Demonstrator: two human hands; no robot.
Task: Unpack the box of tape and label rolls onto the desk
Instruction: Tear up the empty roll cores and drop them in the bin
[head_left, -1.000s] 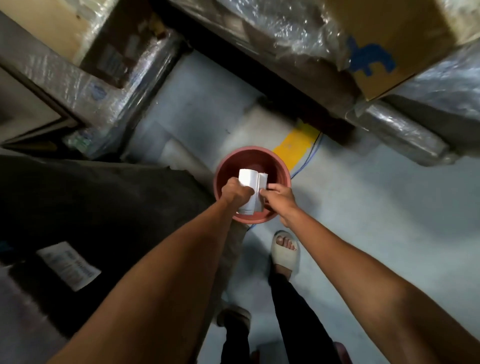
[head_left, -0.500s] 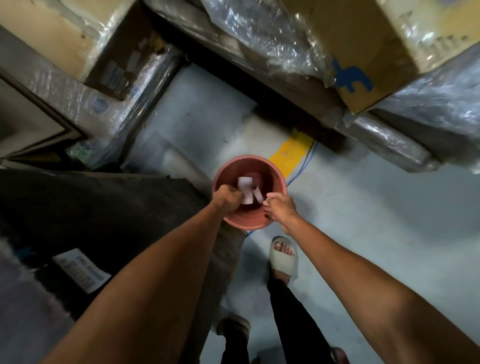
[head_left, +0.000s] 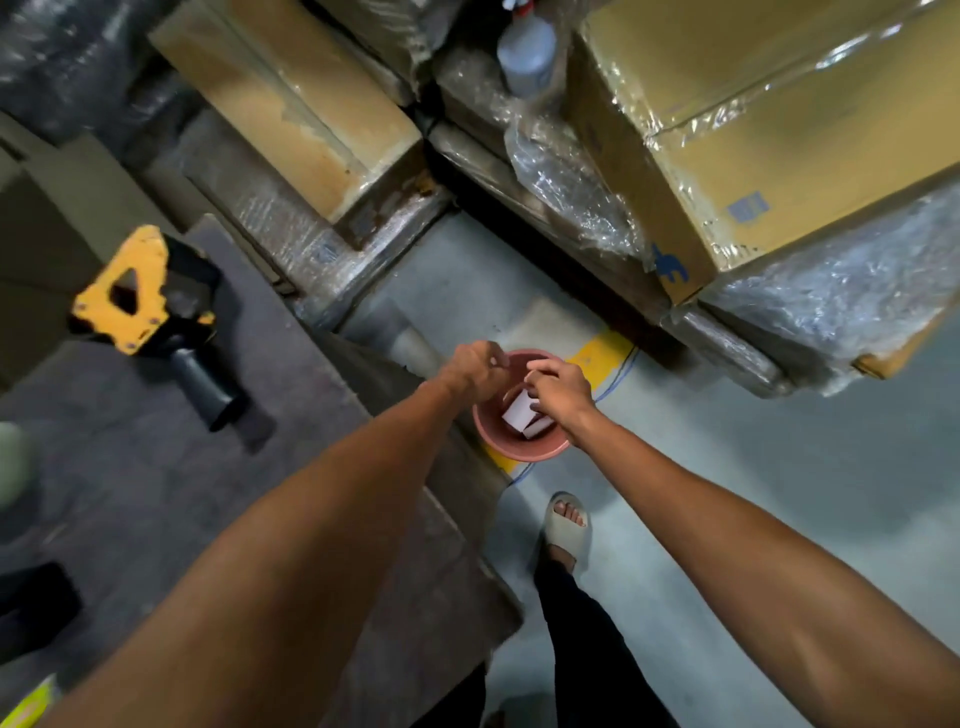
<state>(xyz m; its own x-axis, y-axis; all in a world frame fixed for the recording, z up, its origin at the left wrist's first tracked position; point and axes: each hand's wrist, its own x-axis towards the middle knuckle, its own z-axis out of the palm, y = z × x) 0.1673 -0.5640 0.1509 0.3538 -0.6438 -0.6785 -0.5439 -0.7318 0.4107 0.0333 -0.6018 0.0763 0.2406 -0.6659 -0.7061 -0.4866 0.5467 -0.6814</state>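
Both hands hovered over a red bin (head_left: 519, 449) on the floor, beside the table (head_left: 156, 493). White paper scraps (head_left: 519, 410) lay inside, probably discarded wrapping. The left hand (head_left: 475, 364) and right hand (head_left: 558, 387) had loosely curled fingers, apparently holding nothing. No box was visible.

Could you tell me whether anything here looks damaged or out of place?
Yes. The plastic wrap beside the big cardboard box is torn and hangs loose. The tape on the left box is peeling. White paper scraps lie loose in the red bin on the floor, below both hands.
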